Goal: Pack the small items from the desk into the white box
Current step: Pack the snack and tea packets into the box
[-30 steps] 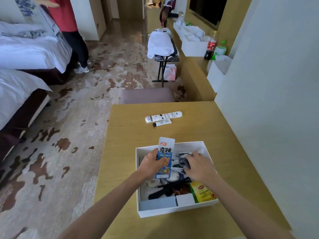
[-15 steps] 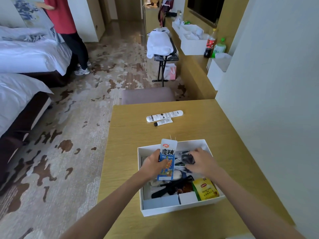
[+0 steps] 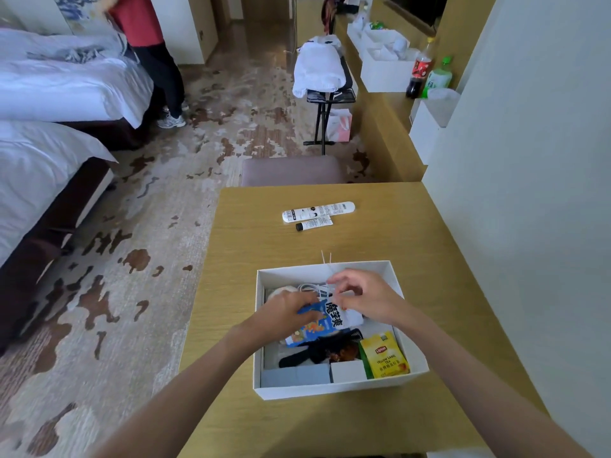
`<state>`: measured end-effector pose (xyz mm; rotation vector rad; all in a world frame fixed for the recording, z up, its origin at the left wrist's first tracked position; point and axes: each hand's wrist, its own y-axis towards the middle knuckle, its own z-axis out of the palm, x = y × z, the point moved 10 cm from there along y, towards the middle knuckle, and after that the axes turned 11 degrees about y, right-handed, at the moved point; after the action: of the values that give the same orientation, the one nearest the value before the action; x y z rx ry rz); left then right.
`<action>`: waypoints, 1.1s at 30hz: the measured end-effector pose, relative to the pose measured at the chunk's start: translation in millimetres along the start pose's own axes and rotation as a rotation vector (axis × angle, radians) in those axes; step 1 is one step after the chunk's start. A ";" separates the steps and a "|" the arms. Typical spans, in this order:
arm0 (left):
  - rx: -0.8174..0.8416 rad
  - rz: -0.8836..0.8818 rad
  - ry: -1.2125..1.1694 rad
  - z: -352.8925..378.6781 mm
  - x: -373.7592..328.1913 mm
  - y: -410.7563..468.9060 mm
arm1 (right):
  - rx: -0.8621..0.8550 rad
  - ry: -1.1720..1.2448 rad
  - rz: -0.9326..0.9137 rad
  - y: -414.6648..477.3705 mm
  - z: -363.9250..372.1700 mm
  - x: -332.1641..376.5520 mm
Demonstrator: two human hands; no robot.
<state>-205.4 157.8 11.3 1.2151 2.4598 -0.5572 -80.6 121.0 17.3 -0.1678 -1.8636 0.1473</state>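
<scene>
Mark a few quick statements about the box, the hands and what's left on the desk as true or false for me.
1. A large tube and a small tube lie on the desk, outside the white box. True.
2. The left hand holds the blue snack packet in the box. True.
3. The yellow tea packet lies on the desk. False: it sits in the box's near right corner.
4. The right hand touches the tubes. False: it is over the box, apart from them.

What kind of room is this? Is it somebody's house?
Most likely a hotel room: the near bed and far bed have matching white sheets, there is a folding luggage rack, and patterned carpet covers the floor.
</scene>
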 end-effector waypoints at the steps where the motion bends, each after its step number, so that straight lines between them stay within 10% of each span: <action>1: 0.018 -0.008 0.006 2.3 0.2 -1.5 | 0.035 -0.021 0.001 -1.0 4.4 -3.6; 16: 0.172 0.037 0.495 45.6 7.3 -33.9 | 0.475 -0.526 0.024 -22.1 75.4 -50.1; 28: -0.477 -0.179 0.116 -35.0 19.4 -32.2 | 0.151 -0.347 -0.246 18.4 -26.4 4.0; 33: -0.460 -0.297 0.060 -57.6 46.2 1.5 | 0.033 -0.243 -0.224 55.2 -59.3 11.5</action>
<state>-238.2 217.7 39.5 0.7013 2.6341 -0.0117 -25.0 178.2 35.1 0.0862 -2.1049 0.0452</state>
